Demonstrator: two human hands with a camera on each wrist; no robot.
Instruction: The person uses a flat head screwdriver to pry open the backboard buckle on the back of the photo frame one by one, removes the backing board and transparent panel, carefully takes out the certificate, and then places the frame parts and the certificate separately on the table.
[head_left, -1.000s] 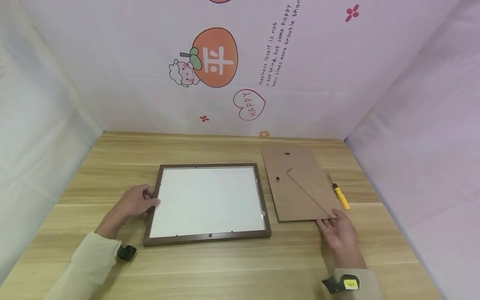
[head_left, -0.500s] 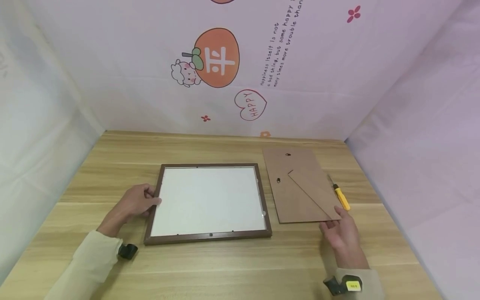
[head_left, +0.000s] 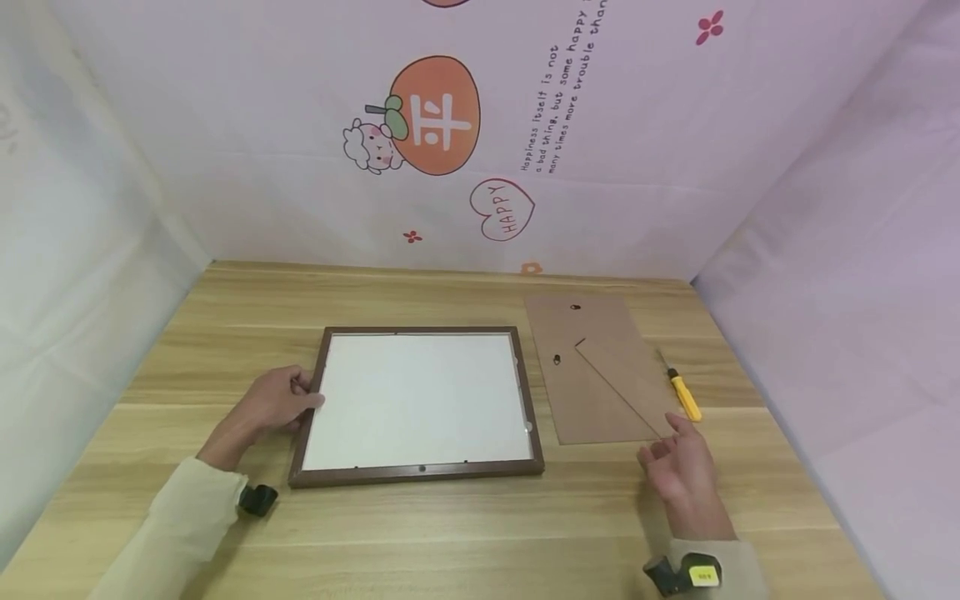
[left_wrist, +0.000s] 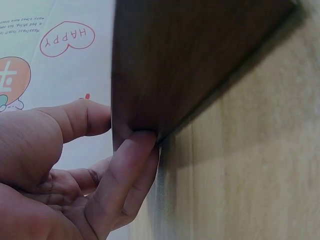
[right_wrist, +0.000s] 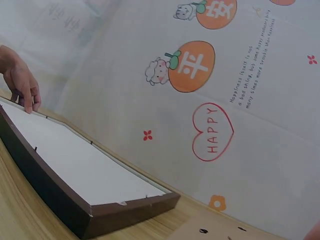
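A dark brown picture frame [head_left: 420,472] with a white sheet inside lies flat in the middle of the wooden table [head_left: 465,533]. My left hand [head_left: 291,400] grips its left rail, thumb on top. The left wrist view shows the thumb [left_wrist: 127,167] pressed against the frame's edge [left_wrist: 190,60], with the fingers curled behind. A brown backing board [head_left: 592,392] with a fold-out stand lies to the right of the frame. My right hand [head_left: 675,457] hovers just off the board's near right corner, fingers relaxed and holding nothing.
A small yellow-handled screwdriver [head_left: 684,397] lies right of the backing board. Printed cloth walls close the table at the back and on both sides. The right wrist view shows the frame [right_wrist: 55,195] and the far left hand [right_wrist: 22,82].
My right hand has drawn back a little from the backing board's near corner and no longer touches it. The left hand stays on the frame's left rail.
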